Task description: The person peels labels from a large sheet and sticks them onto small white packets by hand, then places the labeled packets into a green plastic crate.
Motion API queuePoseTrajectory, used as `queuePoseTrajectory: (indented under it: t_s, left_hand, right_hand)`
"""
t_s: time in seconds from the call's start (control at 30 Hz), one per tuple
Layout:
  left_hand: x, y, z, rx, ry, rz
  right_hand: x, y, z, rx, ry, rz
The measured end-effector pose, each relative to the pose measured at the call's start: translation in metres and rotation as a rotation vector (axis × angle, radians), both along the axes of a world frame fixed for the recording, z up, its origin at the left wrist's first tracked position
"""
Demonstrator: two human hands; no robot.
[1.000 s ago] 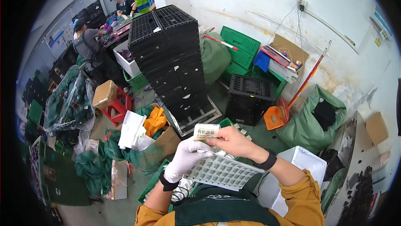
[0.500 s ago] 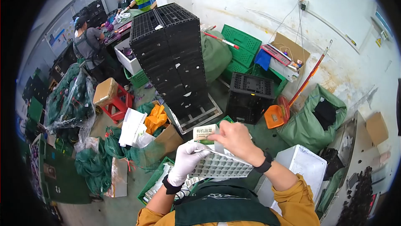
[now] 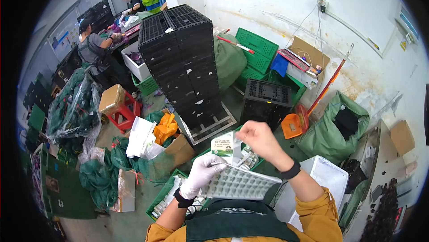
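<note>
My left hand, in a white glove, pinches the near edge of a sheet of small labels in rows. It also holds a printed white and green card that stands up above the sheet. My right hand is bare and raised just right of the card, its fingers curled together. Whether a small label is between those fingertips cannot be made out. Beneath the hands are green crates with small white and green packs, one at the lower left and one partly hidden behind the sheet.
A tall stack of black crates stands ahead. Left of it are a cardboard box, green net bags and a red stool. A white foam box and green sack stand right. Two people work at the back left.
My right hand has moved up and right, off the card, whose printed face now shows more fully. The label sheet has tilted and shifted slightly right; my left hand keeps its grip.
</note>
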State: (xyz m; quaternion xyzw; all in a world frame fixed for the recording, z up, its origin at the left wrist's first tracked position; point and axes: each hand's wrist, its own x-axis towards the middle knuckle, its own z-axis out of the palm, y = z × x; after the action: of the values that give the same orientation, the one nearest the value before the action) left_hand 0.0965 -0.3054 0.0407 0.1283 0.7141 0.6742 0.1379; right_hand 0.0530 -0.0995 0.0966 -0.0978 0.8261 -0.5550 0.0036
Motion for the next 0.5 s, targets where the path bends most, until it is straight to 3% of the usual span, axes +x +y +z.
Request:
queuePoseTrajectory:
  t_s: [0.03,0.13,0.2,0.23,0.3,0.33,0.37,0.43,0.5]
  left_hand:
    - [0.000,0.001,0.001,0.000,-0.003,0.002]
    - [0.001,0.003,0.006,0.017,0.129,0.014]
    - [0.001,0.004,0.011,0.020,0.086,0.021]
    - [0.002,0.004,0.012,0.024,0.043,0.032]
    - [-0.003,-0.001,0.008,-0.011,0.106,0.040]
    - [-0.005,-0.004,0.007,-0.013,0.145,0.031]
    - [-0.006,-0.005,0.006,-0.014,0.184,0.021]
    - [-0.006,-0.005,0.011,-0.014,0.198,-0.007]
    - [-0.006,-0.002,0.014,0.057,0.036,-0.055]
  right_hand:
    - [0.007,-0.007,-0.005,-0.115,-0.062,0.074]
    - [0.021,-0.024,0.002,-0.064,-0.091,0.112]
    - [0.021,-0.030,-0.008,0.196,0.274,-0.002]
    - [0.018,-0.029,-0.013,0.195,0.274,-0.003]
    - [0.008,-0.026,-0.019,0.250,0.353,-0.294]
    - [0.005,-0.015,-0.013,0.129,0.174,-0.154]
    - [0.005,-0.016,-0.012,0.130,0.175,-0.152]
    - [0.009,-0.019,-0.013,-0.180,-0.147,0.285]
    - [0.005,-0.020,-0.030,-0.211,-0.102,0.253]
